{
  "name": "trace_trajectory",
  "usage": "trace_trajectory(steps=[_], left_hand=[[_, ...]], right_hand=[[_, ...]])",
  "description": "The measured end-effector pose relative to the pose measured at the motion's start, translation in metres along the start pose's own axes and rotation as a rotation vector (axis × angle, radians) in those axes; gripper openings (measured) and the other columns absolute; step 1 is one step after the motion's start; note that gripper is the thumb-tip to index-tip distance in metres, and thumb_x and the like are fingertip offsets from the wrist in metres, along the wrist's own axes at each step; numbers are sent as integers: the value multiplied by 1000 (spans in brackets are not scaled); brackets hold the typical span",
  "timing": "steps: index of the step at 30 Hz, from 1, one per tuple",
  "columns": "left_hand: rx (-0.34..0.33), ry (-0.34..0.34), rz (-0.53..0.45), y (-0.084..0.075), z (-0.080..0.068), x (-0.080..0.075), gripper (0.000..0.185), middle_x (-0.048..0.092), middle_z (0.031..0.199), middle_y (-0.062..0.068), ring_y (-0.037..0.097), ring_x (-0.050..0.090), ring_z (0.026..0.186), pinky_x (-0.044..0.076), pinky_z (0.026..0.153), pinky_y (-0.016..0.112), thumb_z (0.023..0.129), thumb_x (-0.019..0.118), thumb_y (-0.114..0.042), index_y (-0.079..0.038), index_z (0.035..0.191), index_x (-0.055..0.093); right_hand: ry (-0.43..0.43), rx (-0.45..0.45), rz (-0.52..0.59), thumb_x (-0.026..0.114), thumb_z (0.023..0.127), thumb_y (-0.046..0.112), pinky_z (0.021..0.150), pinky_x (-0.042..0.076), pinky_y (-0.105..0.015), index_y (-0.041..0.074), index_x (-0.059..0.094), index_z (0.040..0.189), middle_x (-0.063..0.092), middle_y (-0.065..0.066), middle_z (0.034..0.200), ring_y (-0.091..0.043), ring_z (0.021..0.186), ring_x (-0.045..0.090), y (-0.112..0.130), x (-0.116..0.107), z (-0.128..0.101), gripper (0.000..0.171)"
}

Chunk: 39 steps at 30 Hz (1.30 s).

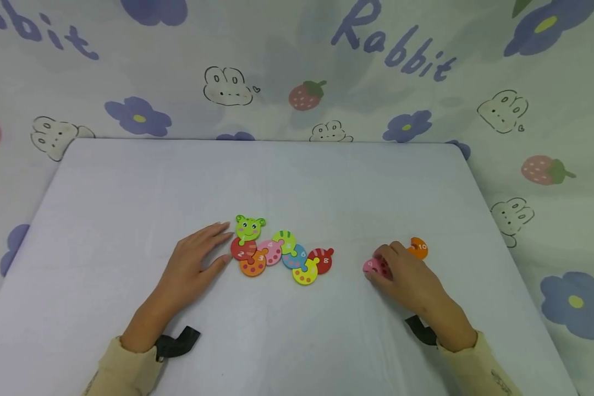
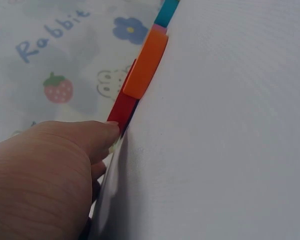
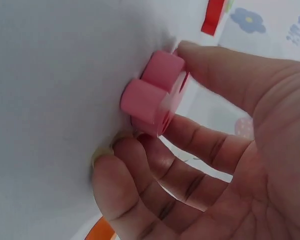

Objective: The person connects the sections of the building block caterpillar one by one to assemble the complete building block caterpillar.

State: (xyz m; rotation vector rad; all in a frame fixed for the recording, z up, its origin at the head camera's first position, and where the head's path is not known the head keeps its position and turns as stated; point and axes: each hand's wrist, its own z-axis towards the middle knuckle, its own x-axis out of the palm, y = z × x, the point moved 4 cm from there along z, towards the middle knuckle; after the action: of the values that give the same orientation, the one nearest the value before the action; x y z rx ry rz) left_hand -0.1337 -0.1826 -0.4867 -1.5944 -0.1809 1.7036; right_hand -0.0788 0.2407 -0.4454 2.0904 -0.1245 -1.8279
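Note:
A wooden caterpillar puzzle (image 1: 282,253) lies joined on the white table (image 1: 297,181), from the green head (image 1: 249,227) to the red piece 8 (image 1: 322,259). My left hand (image 1: 212,243) lies flat beside its left end, fingers straight, tips touching the head and red piece 2 (image 1: 241,251). In the left wrist view the thumb (image 2: 97,136) presses against that red piece (image 2: 121,112), with the orange piece (image 2: 146,65) behind. My right hand (image 1: 388,265) grips the pink piece 9 (image 1: 372,265) on the table, fingers (image 3: 140,165) curled round the pink piece (image 3: 155,92).
An orange piece 10 (image 1: 418,248) lies loose just beyond my right hand. A cloth backdrop with rabbits, flowers and strawberries (image 1: 307,94) surrounds the table. The table's far edge (image 1: 267,139) and right edge (image 1: 500,231) are in view.

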Motion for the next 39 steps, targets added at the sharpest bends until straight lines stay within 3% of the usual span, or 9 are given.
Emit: trace_trajectory(steps=[7,12,17,39], left_hand=[[-2,-5,0,0,0,-2,55,50,159,6,33,42,147,32,113,66,96,77,-20,-11,147,61],[-11,-13,-1,0,-1,-4,55,50,158,6,33,42,147,32,114,66,95,78,-19,-11,146,61],[-3,-15,-7,0,-2,-4,55,50,158,6,33,42,147,32,113,66,95,78,-18,-10,146,61],[9,-7,-2,-2,1,-4,54,51,158,8,34,43,147,33,112,65,96,77,-18,-11,147,61]], right_hand=[[103,-93,27,93,81,31,78,58,-34,12,61,143,57,-6,117,-13,91,55,-3,-5,-5,73],[106,-133,48,90,83,16,75,57,-28,15,66,140,56,-4,117,-10,89,55,-1,-7,-5,61],[66,-158,77,87,85,11,70,55,-24,12,70,133,57,-4,112,-9,84,54,1,-4,-1,51],[26,-89,73,89,85,30,62,49,-23,13,69,133,59,-2,102,-11,79,51,28,1,29,55]])
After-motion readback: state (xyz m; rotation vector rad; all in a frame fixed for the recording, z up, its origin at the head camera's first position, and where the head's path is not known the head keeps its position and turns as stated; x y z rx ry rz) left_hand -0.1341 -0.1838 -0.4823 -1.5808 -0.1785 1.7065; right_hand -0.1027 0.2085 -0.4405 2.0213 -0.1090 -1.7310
